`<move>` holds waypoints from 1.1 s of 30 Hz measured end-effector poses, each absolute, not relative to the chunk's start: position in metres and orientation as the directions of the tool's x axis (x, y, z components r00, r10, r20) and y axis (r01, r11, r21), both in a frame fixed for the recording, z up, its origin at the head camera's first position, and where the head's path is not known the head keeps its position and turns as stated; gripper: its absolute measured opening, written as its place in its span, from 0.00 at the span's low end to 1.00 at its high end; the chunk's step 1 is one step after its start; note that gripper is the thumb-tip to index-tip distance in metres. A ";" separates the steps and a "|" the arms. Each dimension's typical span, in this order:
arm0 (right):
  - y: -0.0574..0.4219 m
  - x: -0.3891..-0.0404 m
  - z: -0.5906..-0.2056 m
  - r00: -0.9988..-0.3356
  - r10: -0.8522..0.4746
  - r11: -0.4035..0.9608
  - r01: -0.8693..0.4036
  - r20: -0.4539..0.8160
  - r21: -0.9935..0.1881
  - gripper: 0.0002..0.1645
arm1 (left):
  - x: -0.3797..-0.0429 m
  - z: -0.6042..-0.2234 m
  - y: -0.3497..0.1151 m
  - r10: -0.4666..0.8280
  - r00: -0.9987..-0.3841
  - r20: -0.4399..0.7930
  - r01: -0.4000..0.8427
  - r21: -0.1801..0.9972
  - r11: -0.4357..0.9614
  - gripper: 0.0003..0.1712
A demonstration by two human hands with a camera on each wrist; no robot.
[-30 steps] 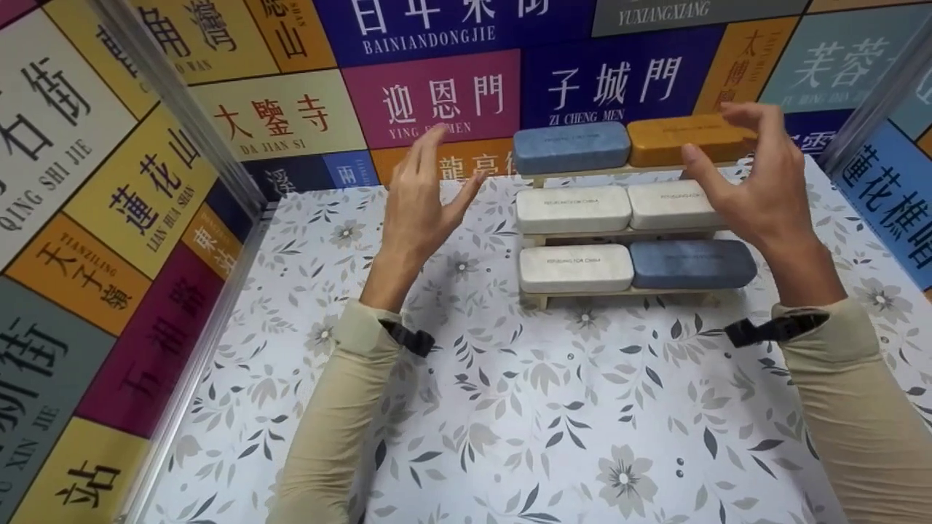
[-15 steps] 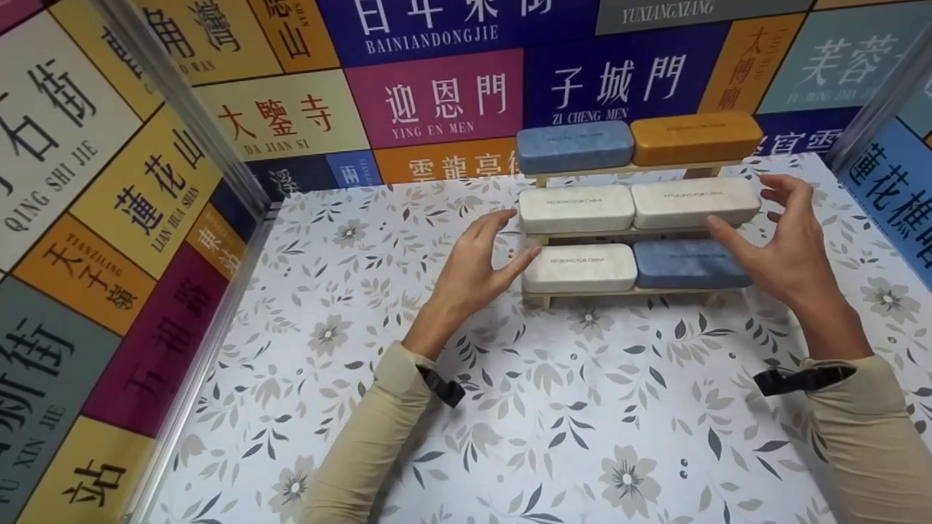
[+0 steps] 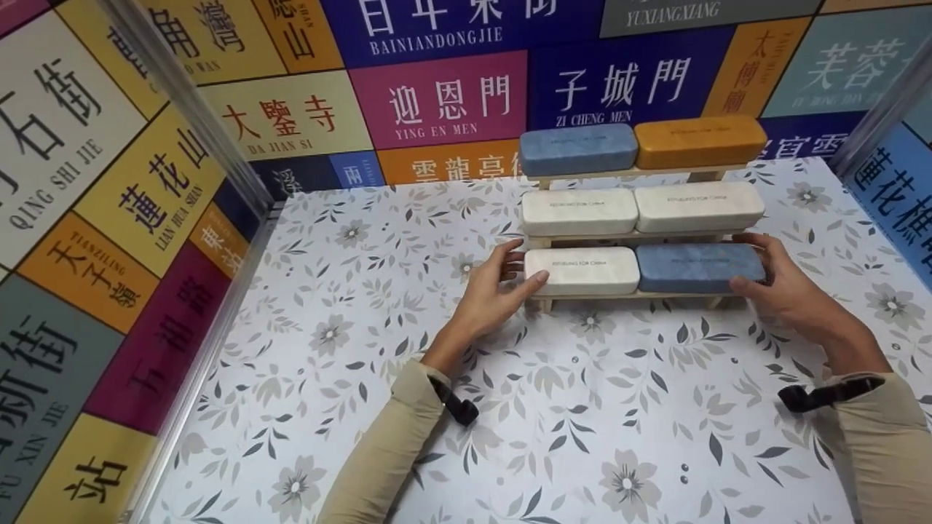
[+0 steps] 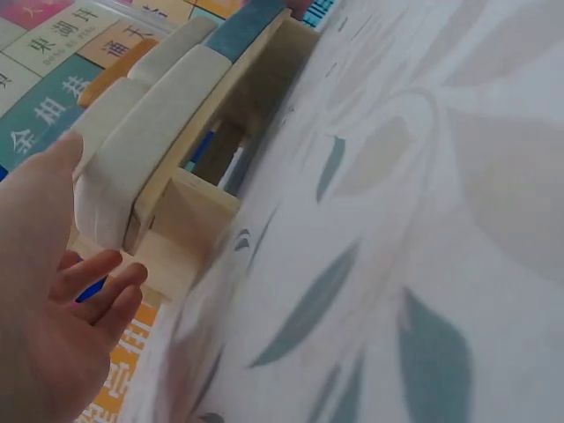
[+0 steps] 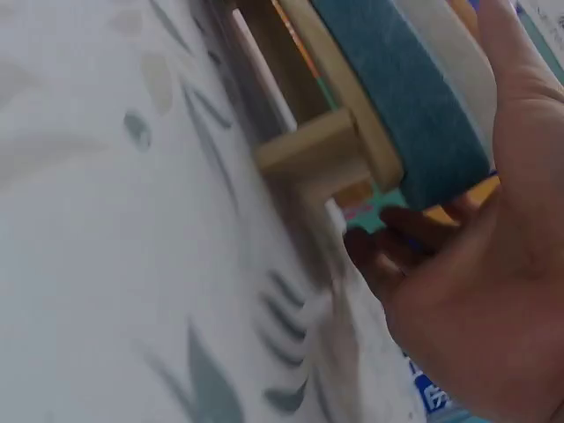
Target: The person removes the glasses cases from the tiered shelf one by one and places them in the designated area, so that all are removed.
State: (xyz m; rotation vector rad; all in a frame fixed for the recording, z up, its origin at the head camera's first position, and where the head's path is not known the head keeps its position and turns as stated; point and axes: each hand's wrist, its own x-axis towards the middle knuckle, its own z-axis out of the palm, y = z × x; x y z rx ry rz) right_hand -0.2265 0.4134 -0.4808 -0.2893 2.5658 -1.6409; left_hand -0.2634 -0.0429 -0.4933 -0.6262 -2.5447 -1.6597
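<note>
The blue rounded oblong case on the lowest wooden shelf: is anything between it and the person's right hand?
Nothing visible: the right hand is at the right end of the blue case; the white rounded oblong case sits at its opposite end.

Wearing long beige sleeves, creasing in soft folds along the forearms and finishing in plain, smoother cuffs at the wrists. Also sporting a slim black strap on each cuff, bearing a small, dark, rounded block on the inner side.
</note>
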 end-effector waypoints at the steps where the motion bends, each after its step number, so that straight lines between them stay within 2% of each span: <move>1: 0.415 -0.226 -0.484 -0.977 -0.214 0.392 -0.102 0.017 -0.914 0.44 | -0.262 -0.495 -0.043 0.320 -0.915 0.244 0.352 0.872 0.340 0.47; 5: 0.415 -0.226 -0.491 -0.977 -0.207 0.394 -0.042 -0.044 -0.918 0.52 | -0.259 -0.499 -0.044 0.358 -0.899 0.252 0.371 0.871 0.321 0.54; 8: 0.413 -0.228 -0.492 -0.982 -0.177 0.434 -0.023 -0.061 -0.901 0.54 | -0.259 -0.501 -0.043 0.366 -0.887 0.281 0.403 0.859 0.317 0.56; 18: 0.412 -0.232 -0.490 -0.993 -0.116 0.497 -0.026 -0.036 -0.868 0.50 | -0.260 -0.498 -0.040 0.335 -0.876 0.347 0.452 0.832 0.322 0.50; 26: 0.414 -0.233 -0.494 -0.995 -0.085 0.514 0.008 -0.061 -0.858 0.50 | -0.261 -0.495 -0.039 0.311 -0.878 0.363 0.442 0.865 0.238 0.46; 33: 0.416 -0.234 -0.497 -0.996 -0.075 0.533 0.003 -0.050 -0.846 0.51 | -0.261 -0.486 -0.044 0.372 -0.834 0.408 0.499 0.845 0.192 0.46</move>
